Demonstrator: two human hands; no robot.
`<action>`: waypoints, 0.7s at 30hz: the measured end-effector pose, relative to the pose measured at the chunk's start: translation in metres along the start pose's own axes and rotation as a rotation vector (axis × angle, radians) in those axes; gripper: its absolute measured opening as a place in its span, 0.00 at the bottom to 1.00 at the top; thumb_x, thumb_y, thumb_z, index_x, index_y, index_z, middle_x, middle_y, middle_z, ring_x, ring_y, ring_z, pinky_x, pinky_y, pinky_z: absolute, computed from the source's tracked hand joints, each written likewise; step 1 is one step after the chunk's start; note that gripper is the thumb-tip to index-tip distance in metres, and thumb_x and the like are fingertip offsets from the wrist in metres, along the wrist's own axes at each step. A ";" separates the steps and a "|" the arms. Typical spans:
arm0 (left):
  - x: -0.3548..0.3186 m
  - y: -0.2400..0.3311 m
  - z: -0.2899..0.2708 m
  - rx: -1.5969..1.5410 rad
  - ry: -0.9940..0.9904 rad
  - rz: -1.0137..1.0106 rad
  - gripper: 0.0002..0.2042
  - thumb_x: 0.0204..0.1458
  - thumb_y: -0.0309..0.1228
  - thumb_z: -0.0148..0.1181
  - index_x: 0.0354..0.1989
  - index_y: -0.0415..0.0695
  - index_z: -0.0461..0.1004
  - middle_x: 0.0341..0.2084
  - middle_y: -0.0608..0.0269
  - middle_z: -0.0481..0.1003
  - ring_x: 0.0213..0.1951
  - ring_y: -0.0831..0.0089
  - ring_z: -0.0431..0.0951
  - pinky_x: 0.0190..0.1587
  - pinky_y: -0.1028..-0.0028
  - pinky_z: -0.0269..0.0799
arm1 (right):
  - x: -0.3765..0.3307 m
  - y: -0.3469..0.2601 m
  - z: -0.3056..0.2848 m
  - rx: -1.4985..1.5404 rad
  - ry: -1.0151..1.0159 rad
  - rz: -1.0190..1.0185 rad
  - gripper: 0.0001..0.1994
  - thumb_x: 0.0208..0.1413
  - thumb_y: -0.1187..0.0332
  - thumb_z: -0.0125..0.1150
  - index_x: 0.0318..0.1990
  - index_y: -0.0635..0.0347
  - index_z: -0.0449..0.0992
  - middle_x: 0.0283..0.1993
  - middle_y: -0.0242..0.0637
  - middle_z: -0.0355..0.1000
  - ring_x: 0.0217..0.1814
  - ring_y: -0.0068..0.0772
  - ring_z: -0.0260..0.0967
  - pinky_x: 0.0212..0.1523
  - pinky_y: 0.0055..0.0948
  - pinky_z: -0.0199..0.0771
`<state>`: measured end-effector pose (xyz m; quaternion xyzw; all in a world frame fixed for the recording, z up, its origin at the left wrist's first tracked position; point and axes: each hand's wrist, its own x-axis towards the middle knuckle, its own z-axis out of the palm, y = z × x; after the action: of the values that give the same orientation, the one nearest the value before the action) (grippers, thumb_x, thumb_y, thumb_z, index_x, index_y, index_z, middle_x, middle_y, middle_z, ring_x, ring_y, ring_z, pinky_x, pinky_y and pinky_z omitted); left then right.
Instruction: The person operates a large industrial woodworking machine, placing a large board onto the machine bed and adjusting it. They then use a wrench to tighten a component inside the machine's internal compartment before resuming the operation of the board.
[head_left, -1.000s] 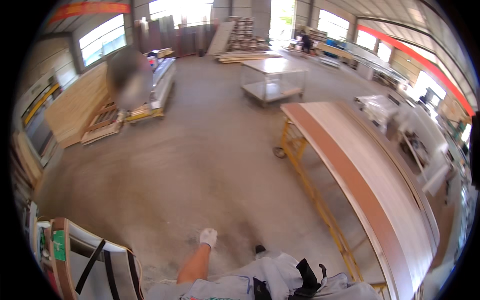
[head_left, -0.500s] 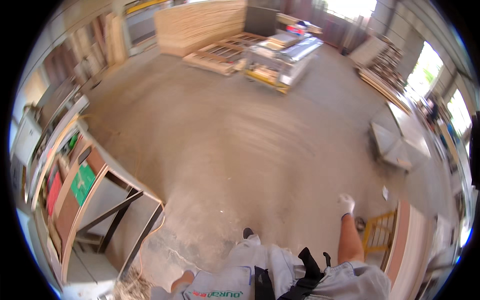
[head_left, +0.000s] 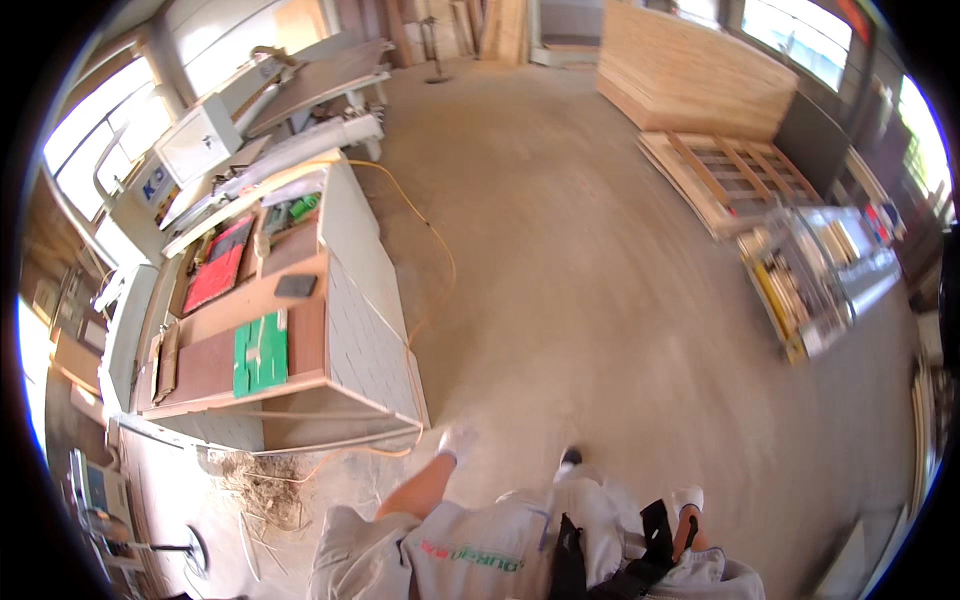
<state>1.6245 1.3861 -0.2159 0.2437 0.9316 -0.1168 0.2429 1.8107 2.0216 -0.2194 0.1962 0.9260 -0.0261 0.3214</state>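
Cord (head_left: 427, 222) trails beside the workbench (head_left: 362, 320), down near the left hand (head_left: 458, 441), so a careless step could snag it. I cannot tell finger positions there or on the right hand (head_left: 688, 497).

I can't make out the fingers of the left hand (head_left: 457, 443), a pale smear near the workbench's (head_left: 205, 368) near right corner, nor whether anything sits in them. The right hand (head_left: 688, 498) is small and blurry too, its grip unreadable. The grey shirt (head_left: 465, 540) is cut off along the bottom, and just the toe of one dark shoe (head_left: 571, 457) pokes out. Toward the workbench's far right corner, the little green items (head_left: 303, 207) are too small to name. Across the floor, the load on the yellow-ended trolley (head_left: 776, 305) blurs together, and a pale panel (head_left: 865, 555) at lower right is cut off.
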 end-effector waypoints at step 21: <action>0.580 -0.441 -0.164 -0.436 0.268 -0.431 0.10 0.53 0.26 0.56 0.36 0.42 0.85 0.40 0.48 0.84 0.43 0.52 0.85 0.42 0.60 0.82 | 0.584 -0.459 -0.565 0.343 -0.137 -0.296 0.13 0.54 0.61 0.66 0.41 0.59 0.83 0.44 0.43 0.81 0.47 0.47 0.79 0.49 0.42 0.78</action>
<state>0.8920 1.2953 -0.3275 -0.0036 0.9885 0.0697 0.1345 0.8873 1.8999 -0.1616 0.1077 0.9026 -0.2435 0.3383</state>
